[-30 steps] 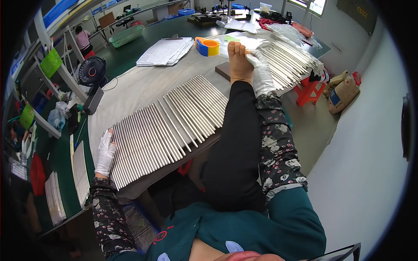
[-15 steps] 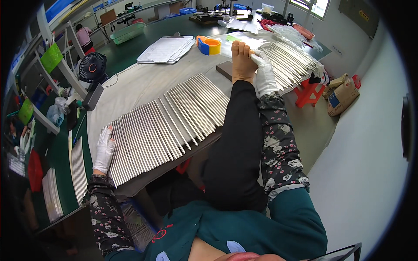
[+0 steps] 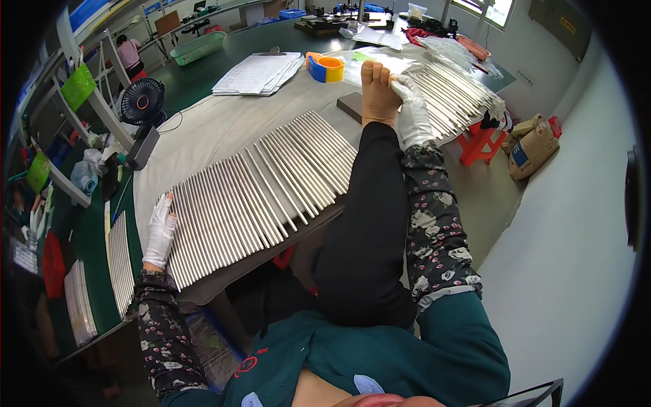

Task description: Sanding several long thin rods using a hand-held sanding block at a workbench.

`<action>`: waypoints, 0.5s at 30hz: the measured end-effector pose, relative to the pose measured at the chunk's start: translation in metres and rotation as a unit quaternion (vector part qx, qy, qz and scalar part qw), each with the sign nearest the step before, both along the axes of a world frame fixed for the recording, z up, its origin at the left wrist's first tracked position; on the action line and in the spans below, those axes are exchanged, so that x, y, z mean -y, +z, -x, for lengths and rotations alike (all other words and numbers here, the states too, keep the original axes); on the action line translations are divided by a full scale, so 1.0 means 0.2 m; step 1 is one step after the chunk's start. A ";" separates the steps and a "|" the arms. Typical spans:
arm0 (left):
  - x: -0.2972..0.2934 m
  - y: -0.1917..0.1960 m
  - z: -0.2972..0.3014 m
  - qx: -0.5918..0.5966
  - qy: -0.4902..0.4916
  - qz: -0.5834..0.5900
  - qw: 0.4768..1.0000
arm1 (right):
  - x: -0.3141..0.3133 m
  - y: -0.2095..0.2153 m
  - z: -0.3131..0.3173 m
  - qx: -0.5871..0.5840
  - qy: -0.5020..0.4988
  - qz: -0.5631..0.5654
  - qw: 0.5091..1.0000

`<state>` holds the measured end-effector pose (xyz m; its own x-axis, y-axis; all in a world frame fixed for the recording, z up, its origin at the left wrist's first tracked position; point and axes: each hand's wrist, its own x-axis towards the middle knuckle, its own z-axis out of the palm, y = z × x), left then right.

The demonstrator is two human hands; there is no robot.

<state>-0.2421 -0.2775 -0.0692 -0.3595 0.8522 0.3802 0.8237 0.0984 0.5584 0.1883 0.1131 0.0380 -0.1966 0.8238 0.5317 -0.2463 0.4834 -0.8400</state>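
Observation:
A row of slim silvery metal rods [image 3: 224, 210] lies side by side on a pale cloth [image 3: 196, 136], with a narrow gap right of the middle. My left hand [image 3: 160, 234], in a white fingerless-tipped glove, rests along the row's left end, fingers stretched out and touching the outermost rods. My right hand [image 3: 413, 112], gloved in white too, is at the side of a raised bare foot [image 3: 380, 102], its fingers curled against it by the toes; part of the grip is hidden. Black trousers cover the raised leg [image 3: 369, 224].
More rods [image 3: 451, 95] lie at the far right. A clipboard with papers [image 3: 261, 73], a tape roll [image 3: 325, 68] and a dark block [image 3: 350, 106] sit beyond the row. A small fan [image 3: 142, 102] stands left. Further rod bundles [image 3: 121, 264] lie on the green surface. A red stool [image 3: 478, 144] stands right.
The view has shifted very slightly. Both hands keep their places, the left at the rods and the right at the foot; the rods lie as before.

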 end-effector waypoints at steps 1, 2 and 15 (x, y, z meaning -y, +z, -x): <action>0.00 0.00 0.00 0.000 0.000 0.000 1.000 | 0.00 0.00 0.00 0.000 0.000 0.000 1.000; -0.01 0.00 -0.01 0.001 -0.004 0.000 1.000 | 0.00 0.00 0.00 -0.009 -0.001 -0.004 1.000; -0.02 -0.01 0.00 0.004 0.000 -0.001 1.000 | -0.04 -0.02 0.01 -0.038 0.014 0.009 0.999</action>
